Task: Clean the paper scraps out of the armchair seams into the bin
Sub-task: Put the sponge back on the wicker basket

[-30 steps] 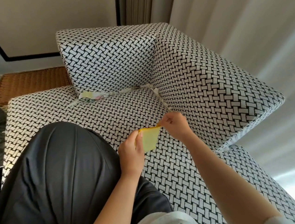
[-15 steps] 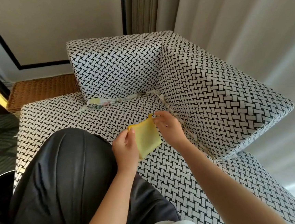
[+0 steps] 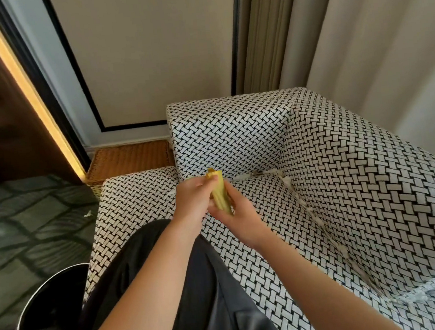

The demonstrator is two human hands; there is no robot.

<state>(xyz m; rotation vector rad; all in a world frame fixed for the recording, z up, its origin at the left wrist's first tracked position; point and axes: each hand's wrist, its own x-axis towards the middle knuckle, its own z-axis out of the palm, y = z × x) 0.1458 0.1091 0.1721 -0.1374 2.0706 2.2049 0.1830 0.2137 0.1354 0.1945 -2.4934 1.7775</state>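
Observation:
A black-and-white woven-pattern armchair [image 3: 357, 179] fills the right half of the view. Over its seat, my left hand [image 3: 192, 205] and my right hand [image 3: 238, 215] both grip a folded yellow paper scrap [image 3: 219, 191], held upright between them. More pale scraps [image 3: 260, 174] sit in the seam where seat meets backrest, and others [image 3: 318, 216] line the seam along the right armrest. A round bin with a dark inside and shiny rim [image 3: 51, 292] stands on the floor at the lower left.
My knee in dark trousers [image 3: 174, 287] rests on the seat. A wicker surface [image 3: 129, 159] lies behind the left armrest. A small white scrap [image 3: 88, 214] lies on the green patterned carpet [image 3: 24, 224]. Curtains [image 3: 330, 28] hang behind the chair.
The yellow scrap, flat and spread half a second ago, is now folded narrow between both hands. The hands have come together, and the view swung left, bringing the bin and carpet in.

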